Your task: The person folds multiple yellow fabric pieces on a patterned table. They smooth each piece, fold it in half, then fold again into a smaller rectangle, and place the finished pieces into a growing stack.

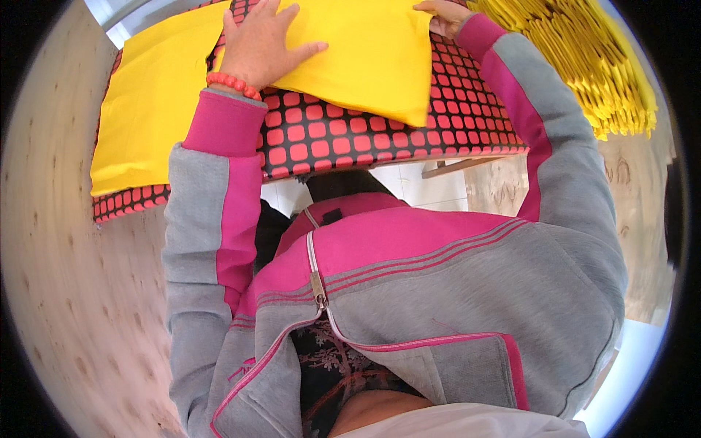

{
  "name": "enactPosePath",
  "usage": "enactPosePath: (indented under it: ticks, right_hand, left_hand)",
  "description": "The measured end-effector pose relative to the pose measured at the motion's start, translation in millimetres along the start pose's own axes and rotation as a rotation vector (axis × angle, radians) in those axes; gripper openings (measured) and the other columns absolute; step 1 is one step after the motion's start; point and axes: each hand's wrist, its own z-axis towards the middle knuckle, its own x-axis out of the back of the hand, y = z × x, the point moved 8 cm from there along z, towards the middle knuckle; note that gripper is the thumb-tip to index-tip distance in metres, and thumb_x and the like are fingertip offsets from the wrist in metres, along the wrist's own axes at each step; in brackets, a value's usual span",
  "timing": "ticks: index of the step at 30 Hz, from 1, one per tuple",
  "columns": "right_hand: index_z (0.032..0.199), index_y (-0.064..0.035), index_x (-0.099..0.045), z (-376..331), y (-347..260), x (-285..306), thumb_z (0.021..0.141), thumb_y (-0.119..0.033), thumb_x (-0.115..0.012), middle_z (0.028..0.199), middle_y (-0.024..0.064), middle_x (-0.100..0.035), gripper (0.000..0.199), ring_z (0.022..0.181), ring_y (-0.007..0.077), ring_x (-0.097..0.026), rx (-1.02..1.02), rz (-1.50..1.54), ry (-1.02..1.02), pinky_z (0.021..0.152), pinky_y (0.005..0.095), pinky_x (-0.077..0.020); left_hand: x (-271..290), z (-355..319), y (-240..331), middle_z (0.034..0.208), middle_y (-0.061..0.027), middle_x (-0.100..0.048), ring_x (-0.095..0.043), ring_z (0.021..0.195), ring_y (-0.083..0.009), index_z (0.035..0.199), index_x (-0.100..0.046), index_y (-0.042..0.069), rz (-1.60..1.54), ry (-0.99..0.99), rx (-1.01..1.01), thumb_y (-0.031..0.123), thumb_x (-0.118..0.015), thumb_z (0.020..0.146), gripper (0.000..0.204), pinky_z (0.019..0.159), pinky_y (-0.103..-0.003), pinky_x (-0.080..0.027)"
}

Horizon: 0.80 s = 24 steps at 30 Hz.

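Note:
A flat yellow cloth piece (365, 55) lies at a slant on the table in front of me. My left hand (257, 45), with a red bead bracelet at the wrist, rests over its left edge, fingers spread and thumb pointing right. At the cloth's far right edge, my right hand (447, 16) pinches it between thumb and fingers. Part of that grip is cut off by the top of the picture. To the left of my left hand, a second yellow cloth piece (153, 102) lies flat and reaches the table's near left edge.
The table (314, 139) has a red and black checked cover. At the far right stands a thick pile of folded yellow pieces (584, 66). Wooden board surfaces flank me on the left (66, 241) and right. My lap is beneath the table's near edge.

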Motion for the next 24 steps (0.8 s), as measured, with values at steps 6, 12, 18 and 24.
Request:
enactPosePath:
  ticks: [6,12,18,24]
  right_hand:
    - [0.124,-0.0007,-0.062,-56.6,34.7,-19.5,0.096,-0.002,-0.061,0.115,0.0115,-0.070,0.028,0.103,0.0206,-0.068,0.124,0.310,-0.177,0.088,0.0321,-0.0571]
    - [0.128,0.0038,-0.057,-105.8,45.2,-27.9,0.099,-0.009,-0.062,0.124,0.0135,-0.066,0.032,0.113,0.0235,-0.066,0.162,0.190,-0.046,0.100,0.0324,-0.0562]
    - [0.127,0.0024,-0.056,-154.9,47.1,-43.2,0.101,-0.008,-0.058,0.125,0.0142,-0.065,0.028,0.115,0.0255,-0.066,0.157,0.231,0.058,0.100,0.0336,-0.0576]
    - [0.131,0.0028,-0.053,-197.7,59.3,-47.1,0.099,-0.008,-0.062,0.130,0.0140,-0.063,0.035,0.118,0.0235,-0.064,0.155,0.236,0.035,0.102,0.0301,-0.0556]
  left_hand:
    - [57.9,-49.1,53.6,0.141,-0.0163,-0.059,-0.053,0.133,-0.0300,0.135,-0.061,0.008,-0.075,0.042,0.089,0.061,-0.065,0.089,0.071,0.111,-0.071,-0.023]
    - [96.7,-80.2,164.8,0.131,-0.0147,-0.062,-0.055,0.129,-0.0306,0.132,-0.060,0.007,-0.198,0.046,-0.031,0.046,-0.077,0.078,0.069,0.112,-0.068,-0.026]
    - [76.9,-61.4,186.6,0.108,-0.0115,-0.069,-0.062,0.120,-0.0277,0.112,-0.069,0.009,0.072,0.034,-0.055,0.022,-0.070,0.082,0.033,0.115,-0.064,-0.026]
    - [65.3,-63.1,146.2,0.093,-0.0050,-0.073,-0.067,0.114,-0.0250,0.090,-0.073,0.012,0.212,-0.102,-0.090,0.011,-0.058,0.086,0.015,0.116,-0.064,-0.023]
